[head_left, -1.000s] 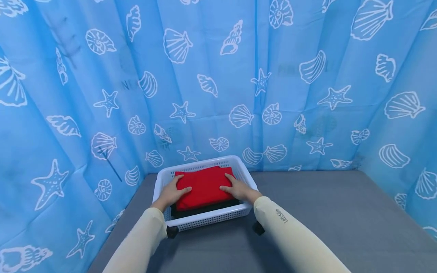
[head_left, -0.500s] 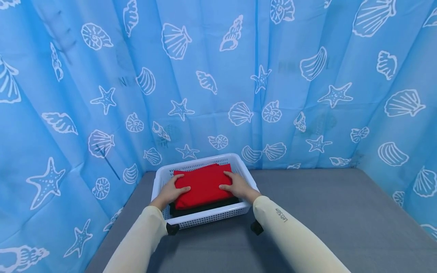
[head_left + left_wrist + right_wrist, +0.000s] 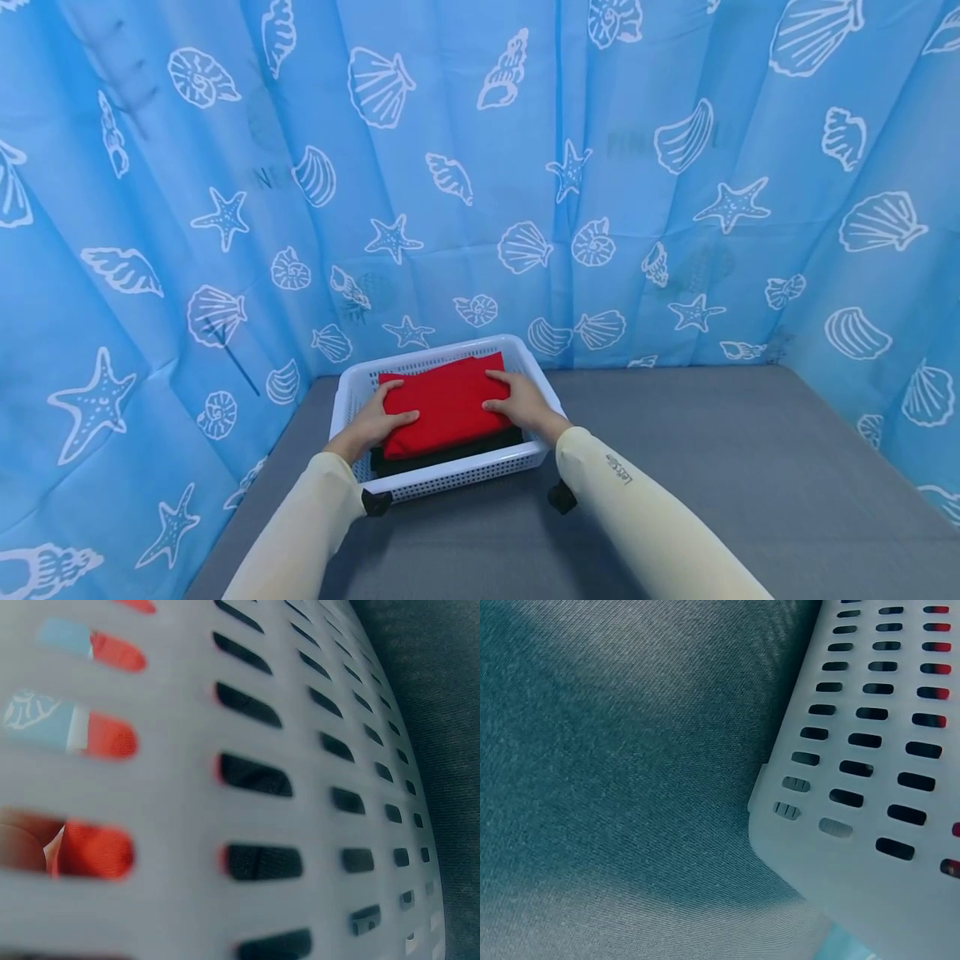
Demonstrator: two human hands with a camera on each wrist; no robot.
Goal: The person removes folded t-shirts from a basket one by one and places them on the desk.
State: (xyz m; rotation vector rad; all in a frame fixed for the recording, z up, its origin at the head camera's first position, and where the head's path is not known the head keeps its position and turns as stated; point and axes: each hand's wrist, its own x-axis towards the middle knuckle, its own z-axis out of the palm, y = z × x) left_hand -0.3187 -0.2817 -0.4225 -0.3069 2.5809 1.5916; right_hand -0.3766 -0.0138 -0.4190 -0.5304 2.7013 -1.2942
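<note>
A folded red cloth point(image 3: 442, 404) lies on top of dark folded fabric point(image 3: 450, 454) inside a white perforated plastic basket point(image 3: 450, 482). My left hand point(image 3: 372, 423) holds the cloth's left side, thumb on top and fingers along the far left edge. At its right side, my right hand point(image 3: 521, 404) grips in the same way, thumb and index finger over the red surface. Through a slot in the basket wall point(image 3: 180, 787), the left wrist view shows part of a finger point(image 3: 19, 847) beside red fabric. The right wrist view shows only the basket's outer side point(image 3: 817, 862); the hand is hidden there.
The basket stands on a grey cloth-covered surface point(image 3: 675, 467), near its back left. A blue curtain point(image 3: 480, 208) with white shell and starfish prints rises behind and along both sides. Black wrist straps point(image 3: 377, 502) hang below the pale sleeves.
The head view has shifted slightly. Both hands stay on the red cloth; the right hand and the cloth's far right corner have moved a little up and left within the basket.
</note>
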